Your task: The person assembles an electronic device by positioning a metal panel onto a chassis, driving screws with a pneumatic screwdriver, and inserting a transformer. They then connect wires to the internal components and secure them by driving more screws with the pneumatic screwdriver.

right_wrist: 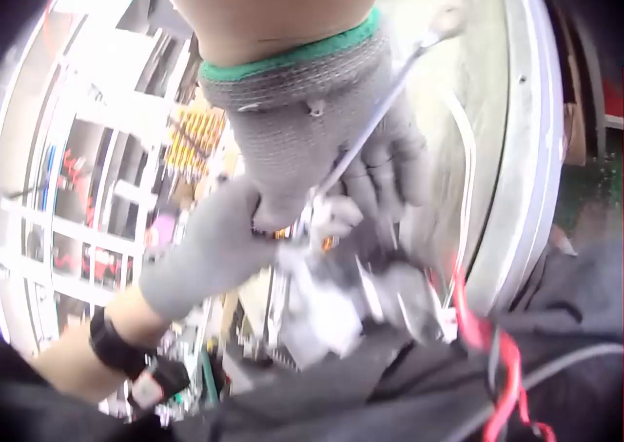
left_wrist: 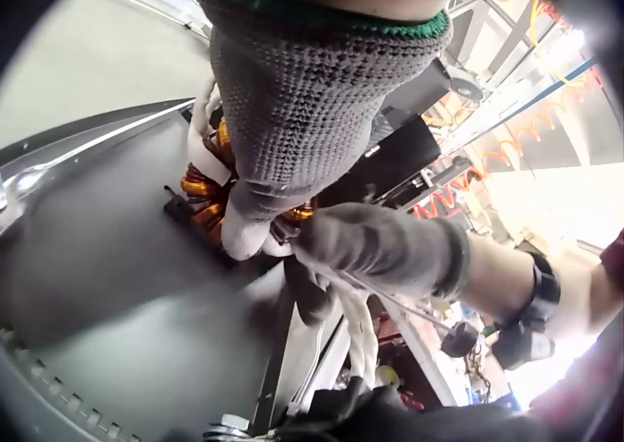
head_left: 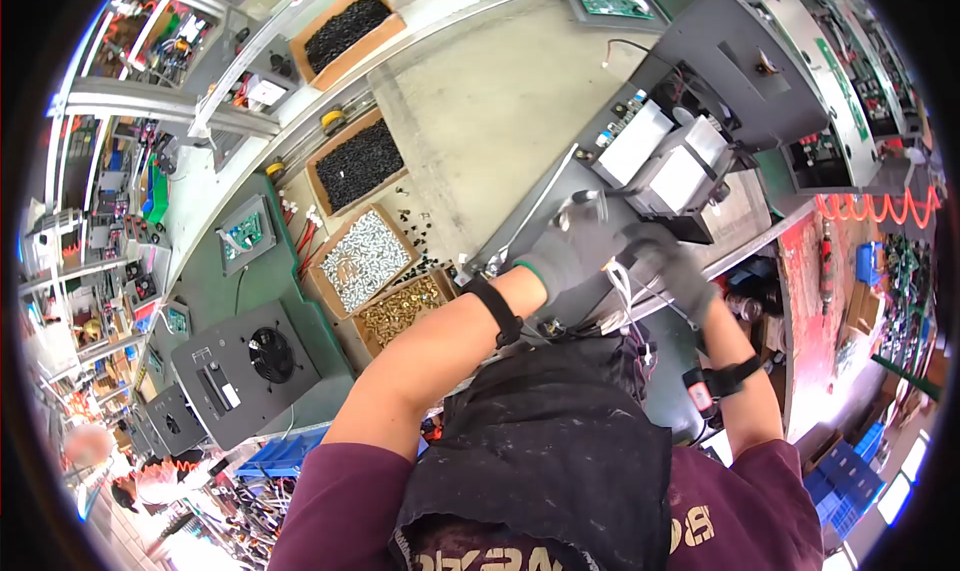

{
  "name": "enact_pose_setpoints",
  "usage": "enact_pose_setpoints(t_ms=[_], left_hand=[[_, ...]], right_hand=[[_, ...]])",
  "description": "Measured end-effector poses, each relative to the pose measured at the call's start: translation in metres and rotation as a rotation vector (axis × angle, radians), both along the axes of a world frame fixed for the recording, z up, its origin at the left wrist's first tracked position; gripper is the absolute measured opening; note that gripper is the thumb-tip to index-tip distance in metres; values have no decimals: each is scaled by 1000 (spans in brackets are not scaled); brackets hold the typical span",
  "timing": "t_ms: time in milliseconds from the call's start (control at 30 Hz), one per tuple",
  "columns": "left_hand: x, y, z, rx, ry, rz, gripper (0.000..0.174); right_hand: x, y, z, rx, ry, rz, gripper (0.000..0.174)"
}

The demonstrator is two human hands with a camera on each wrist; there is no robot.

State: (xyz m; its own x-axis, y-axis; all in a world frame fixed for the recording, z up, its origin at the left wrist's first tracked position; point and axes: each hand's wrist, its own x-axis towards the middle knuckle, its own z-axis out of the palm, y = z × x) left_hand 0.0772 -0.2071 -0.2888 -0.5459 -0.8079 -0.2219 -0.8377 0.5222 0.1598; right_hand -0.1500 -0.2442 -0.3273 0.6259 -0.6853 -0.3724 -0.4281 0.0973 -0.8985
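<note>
My gloved left hand (head_left: 575,256) grips a copper-wound coil (left_wrist: 203,190) with white leads, low over a dark metal panel (left_wrist: 107,257). Orange windings show on both sides of its fingers. Close against it is my gloved right hand (head_left: 672,271), its fingers at the coil's near side. This hand also holds a thin metal rod (right_wrist: 375,120) that slants across its palm side and has a ring-like end. White sleeved wires (left_wrist: 358,335) hang below the two hands. Motion blur covers the fingertips in the right wrist view.
Beyond the hands stands an opened dark device housing (head_left: 745,56) with silver boxes (head_left: 680,176). Bins of black screws (head_left: 360,161), silver screws (head_left: 365,261) and brass parts (head_left: 400,311) line the left. A fan panel (head_left: 250,371) lies left. Another rod (head_left: 540,196) rests along the panel.
</note>
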Motion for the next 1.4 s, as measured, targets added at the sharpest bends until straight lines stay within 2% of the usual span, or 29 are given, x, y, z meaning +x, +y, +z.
enact_pose_setpoints(t_ms=[33,100,167,200,267,300,367,400,467,500,567,600,633,700,767,800,833,900,967,1000,1067,1100,1167,1233,1267,1300,1367,1400], left_hand=[[0,0,3,0,6,-7,17],[1,-2,9,-4,3,9,16],[1,-5,8,20,-25,-4,16],[1,-4,9,14,-41,-19,16],[1,-5,13,18,-80,-32,16],[0,-4,12,21,-82,-33,16],[-1,-5,8,-1,-74,-3,14],[-2,-8,4,-7,-79,-10,14],[-4,-2,-6,-97,-69,-21,12],[-4,-1,-7,-101,-70,-28,12],[-1,-5,-6,-53,21,-14,11],[2,-7,-6,-58,20,-55,12],[3,-8,-6,-77,24,-47,12],[1,-4,-2,-71,25,-35,14],[1,-4,0,-96,37,8,15],[1,-4,-1,-47,24,6,15],[0,-3,-3,10,13,8,15],[-1,-2,-9,2,47,75,15],[-1,-2,-13,9,76,23,16],[-2,1,-18,-39,102,53,15],[-3,3,-9,-24,79,132,15],[-4,4,-5,-7,69,149,15],[-6,7,-7,-2,54,177,16],[-7,6,-4,29,99,243,18],[-5,6,-3,41,98,231,25],[-1,9,5,38,97,248,25],[10,12,25,13,269,316,33],[15,11,22,-124,386,317,37]], right_hand=[[-8,-3,30,-234,83,3,29],[-33,19,43,-373,368,-142,33],[-82,62,-15,726,-198,-719,32],[-106,78,-55,761,-89,-254,30],[-40,96,1,86,-102,-7,31],[-29,96,6,89,-104,-7,31],[-8,85,9,630,-59,-82,30],[6,76,25,625,-66,-88,30],[39,71,63,357,-21,-77,25],[57,74,57,586,-82,-269,24],[82,70,52,385,98,-224,23],[84,66,57,404,105,-176,23],[74,64,58,385,110,-170,23],[29,63,54,398,105,65,29],[-37,47,48,333,358,219,32],[-69,25,50,146,295,224,33],[-122,-2,3,556,-12,-254,37],[-110,-76,47,-297,692,-235,40],[-101,-136,37,-491,331,-299,45],[-105,-169,19,-505,306,-246,45],[-131,-228,-58,-1487,398,459,39],[-143,-240,-105,-712,122,139,38],[-126,-235,-104,-625,449,90,41],[-98,-221,-74,-782,3,62,43],[-107,-233,-77,-1080,262,256,43],[-96,-242,-62,-1085,252,270,43],[-39,-243,22,-701,159,87,39],[-14,-250,58,-671,253,150,36]])
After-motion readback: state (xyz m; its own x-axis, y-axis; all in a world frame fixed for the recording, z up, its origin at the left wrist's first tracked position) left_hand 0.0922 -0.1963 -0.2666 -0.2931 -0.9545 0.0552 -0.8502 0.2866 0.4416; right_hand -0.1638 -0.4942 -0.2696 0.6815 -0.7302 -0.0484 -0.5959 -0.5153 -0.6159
